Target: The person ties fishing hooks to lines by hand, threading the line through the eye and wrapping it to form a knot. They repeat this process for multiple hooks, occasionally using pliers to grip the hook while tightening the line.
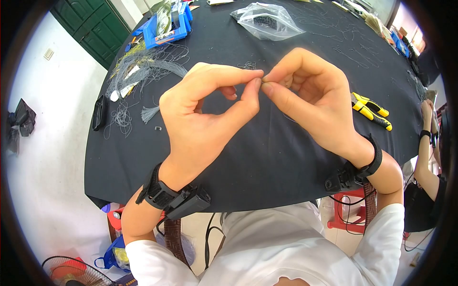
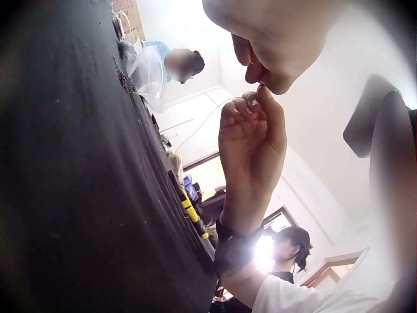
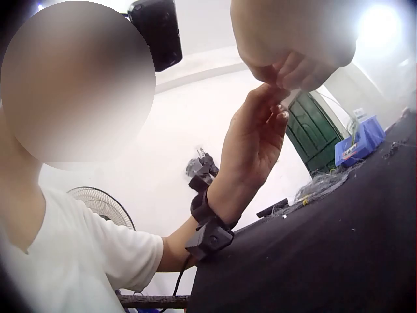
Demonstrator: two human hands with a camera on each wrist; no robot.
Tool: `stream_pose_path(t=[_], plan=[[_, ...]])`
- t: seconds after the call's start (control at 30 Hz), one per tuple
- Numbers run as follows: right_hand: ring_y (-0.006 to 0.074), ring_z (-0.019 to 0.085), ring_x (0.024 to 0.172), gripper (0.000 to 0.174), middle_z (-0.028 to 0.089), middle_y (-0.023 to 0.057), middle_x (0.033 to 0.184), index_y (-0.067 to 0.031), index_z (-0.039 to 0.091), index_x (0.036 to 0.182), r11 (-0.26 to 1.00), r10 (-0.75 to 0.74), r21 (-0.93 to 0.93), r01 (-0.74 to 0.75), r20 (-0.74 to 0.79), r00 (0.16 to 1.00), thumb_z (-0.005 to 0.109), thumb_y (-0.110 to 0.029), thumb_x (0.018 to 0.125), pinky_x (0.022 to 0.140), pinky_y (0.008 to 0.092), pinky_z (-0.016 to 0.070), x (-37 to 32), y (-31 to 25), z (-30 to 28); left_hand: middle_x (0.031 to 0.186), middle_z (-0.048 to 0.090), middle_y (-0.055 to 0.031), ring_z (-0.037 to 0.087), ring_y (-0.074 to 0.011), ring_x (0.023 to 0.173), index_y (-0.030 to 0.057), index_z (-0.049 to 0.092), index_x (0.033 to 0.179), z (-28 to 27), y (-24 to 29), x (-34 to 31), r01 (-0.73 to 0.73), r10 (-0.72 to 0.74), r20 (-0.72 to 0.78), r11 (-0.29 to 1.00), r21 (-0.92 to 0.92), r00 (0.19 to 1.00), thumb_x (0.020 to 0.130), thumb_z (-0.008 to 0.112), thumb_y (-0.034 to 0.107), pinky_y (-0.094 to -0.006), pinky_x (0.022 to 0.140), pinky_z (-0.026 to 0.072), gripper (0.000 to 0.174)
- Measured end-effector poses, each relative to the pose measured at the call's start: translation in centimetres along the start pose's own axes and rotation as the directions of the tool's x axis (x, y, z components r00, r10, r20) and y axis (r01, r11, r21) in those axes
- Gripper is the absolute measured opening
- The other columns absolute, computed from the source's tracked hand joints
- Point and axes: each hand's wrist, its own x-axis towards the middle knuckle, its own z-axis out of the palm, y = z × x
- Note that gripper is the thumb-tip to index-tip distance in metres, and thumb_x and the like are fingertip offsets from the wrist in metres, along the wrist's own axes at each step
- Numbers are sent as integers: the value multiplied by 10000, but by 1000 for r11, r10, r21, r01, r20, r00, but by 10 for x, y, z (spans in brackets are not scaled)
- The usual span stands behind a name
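Hands (image 1: 196,113) raised above black cloth (image 1: 272,167), fingertips meeting, pinching thin strand (image 2: 207,119).

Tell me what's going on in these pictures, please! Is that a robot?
No, those are a person's own hands. The big picture comes from a camera on their head, looking down. The smaller ones come from the left wrist camera and right wrist camera. On the table lie yellow pliers, a clear bag, tangled thread and a blue tray. The left hand and right hand meet, and their fingers pinch a tiny thing, too small to make out.
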Motion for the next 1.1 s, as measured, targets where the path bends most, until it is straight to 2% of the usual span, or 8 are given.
stream_pose_path(t=[0.1,0.2,0.3,0.5,0.6,0.73,1.0,1.1], plan=[[48,536,752,75,584,29,827,18,563,899,1000,4,-3,-4,1,1000,581,47,832,657,192,419,0,1,0,727,640,-17,520,-92,611,54,706,859,0,0,0,7,-7,2,1000,18,1000,639,698,-61,-212,584,421,248],[38,534,741,67,588,24,821,15,562,897,1000,20,5,-20,-4,1000,579,39,837,640,182,414,0,1,1,854,650,-46,543,-69,710,-32,667,939,-7,1,-1,-3,-5,118,997,71,993,769,632,-90,-192,666,423,184],[27,530,730,60,592,17,811,10,562,894,999,48,22,-47,-10,999,581,30,841,624,171,407,0,-1,1,714,633,-12,521,-90,600,67,706,855,1,-2,0,-23,24,-9,999,49,1000,635,694,-63,-211,576,422,256],[31,526,709,64,598,15,810,4,569,910,994,99,53,-97,-24,995,593,-20,856,610,175,409,1,-1,0,710,630,-10,519,-86,597,70,705,859,1,-3,-1,-1,1,-5,1000,31,1000,637,696,-58,-207,572,420,257],[37,526,703,79,600,13,811,0,575,921,991,111,76,-109,-27,993,598,-48,863,609,180,413,2,0,-1,720,635,-7,515,-78,597,70,703,875,1,-2,0,-37,38,-6,997,66,999,646,694,-53,-203,571,417,260],[36,522,709,91,597,2,806,-11,579,934,991,117,74,-113,-52,992,603,-66,866,614,186,416,3,2,-2,734,642,-5,510,-70,594,71,698,894,1,1,1,7,-6,-16,999,53,1000,659,695,-38,-199,566,411,259],[-1,464,682,95,559,-42,762,-16,573,944,982,181,58,-179,-26,983,594,-54,860,570,170,344,3,-1,-3,738,645,-4,494,-68,588,66,678,835,0,-3,1,0,2,-24,998,70,1000,659,702,-29,-197,562,407,201],[-16,391,613,86,492,-68,702,-16,574,933,984,170,-49,-171,-28,985,582,-28,848,534,160,292,3,-6,-4,861,642,-34,499,-57,698,-26,646,914,-5,2,-1,11,-20,85,995,102,996,752,655,-83,-188,649,418,172]])
